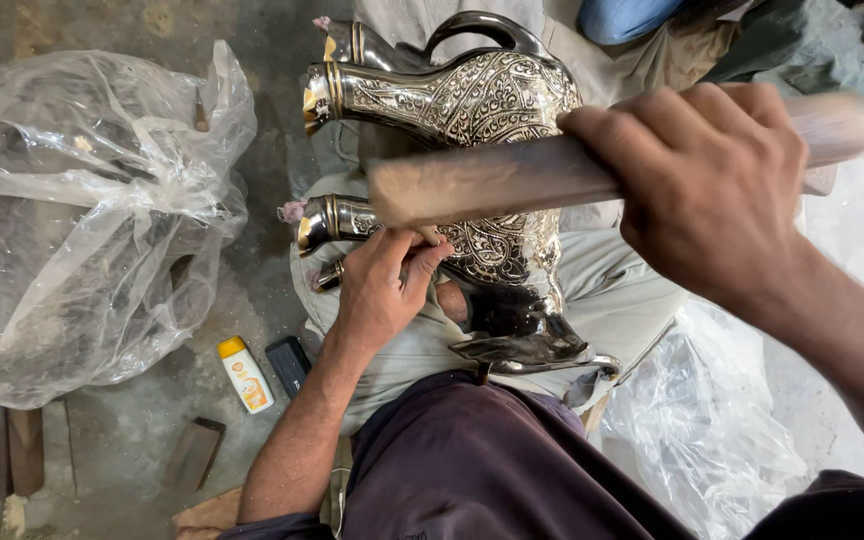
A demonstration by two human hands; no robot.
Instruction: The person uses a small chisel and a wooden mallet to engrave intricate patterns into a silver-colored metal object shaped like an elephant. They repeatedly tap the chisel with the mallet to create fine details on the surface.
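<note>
An engraved metal jug (pixel 497 255) is being worked on while it is lying on its side across a pale cloth (pixel 612 300) on the person's lap, its dark base pointing toward the body and its neck toward the floor. A second jug (pixel 452 90) of the same pattern is lying just beyond it, also on the cloth.

The step in hand appears to be chasing or engraving by striking. A small tool, largely hidden, is being pinched against the jug's patterned belly by the left hand (pixel 382 285), fingers curled tight, wrist bent down, forearm coming up from the lower left. A wooden stick (pixel 492 180) is being gripped in a closed fist by the right hand (pixel 702 185), which is raised above the jug with the arm entering from the lower right; the stick is blurred, so it is judged to be in mid swing.

The next blow calls for the stick's end to be brought squarely onto the tool's head, clear of the left fingers, with the jug being kept from rolling.

On the floor to the left, a crumpled plastic bag (pixel 92 210), a small yellow-capped bottle (pixel 245 375) and a dark block (pixel 288 365) are lying.
</note>
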